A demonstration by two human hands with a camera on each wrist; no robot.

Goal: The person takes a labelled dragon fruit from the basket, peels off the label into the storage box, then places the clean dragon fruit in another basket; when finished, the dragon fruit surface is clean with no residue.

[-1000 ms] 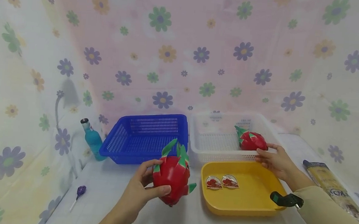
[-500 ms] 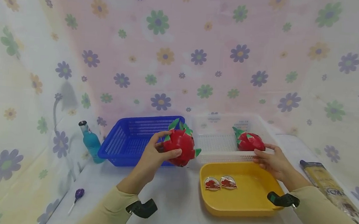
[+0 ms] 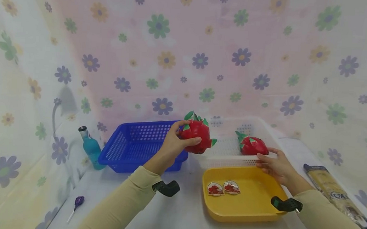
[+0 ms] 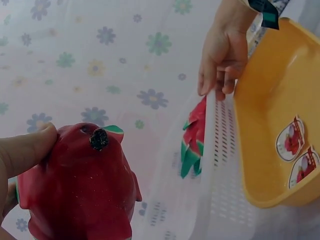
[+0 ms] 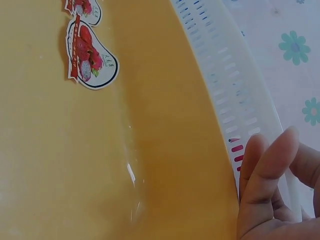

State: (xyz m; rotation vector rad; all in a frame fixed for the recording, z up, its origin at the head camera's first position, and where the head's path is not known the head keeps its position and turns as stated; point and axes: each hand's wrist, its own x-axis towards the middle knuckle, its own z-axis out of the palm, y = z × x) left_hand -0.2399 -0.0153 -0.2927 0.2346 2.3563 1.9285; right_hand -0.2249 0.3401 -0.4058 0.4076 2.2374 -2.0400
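Note:
My left hand (image 3: 171, 145) grips a red dragon fruit (image 3: 199, 135) with green-tipped scales, thumb on the near side. The fruit is in the air between the blue basket (image 3: 135, 166) and the white basket (image 3: 221, 162), in front of the white one's left end. In the left wrist view this dragon fruit (image 4: 85, 190) shows its dark stub end. My right hand (image 3: 277, 167) pinches the white basket's near rim at the right, and in the right wrist view its fingers (image 5: 272, 160) fold over that rim. A second dragon fruit (image 3: 254, 146) lies inside the white basket beside those fingers.
A yellow tray (image 3: 244, 207) holding two dragon-fruit stickers (image 3: 231, 187) stands before the white basket. At the left are a blue bottle (image 3: 91, 149) and a purple lollipop (image 3: 79, 201). A yellow packet (image 3: 334, 196) lies at the right. Flowered cloth (image 3: 162, 45) hangs behind.
My left hand has carried its dragon fruit up, away and to the right, from in front of the blue basket to the white one. The right hand has stayed at the white basket's rim.

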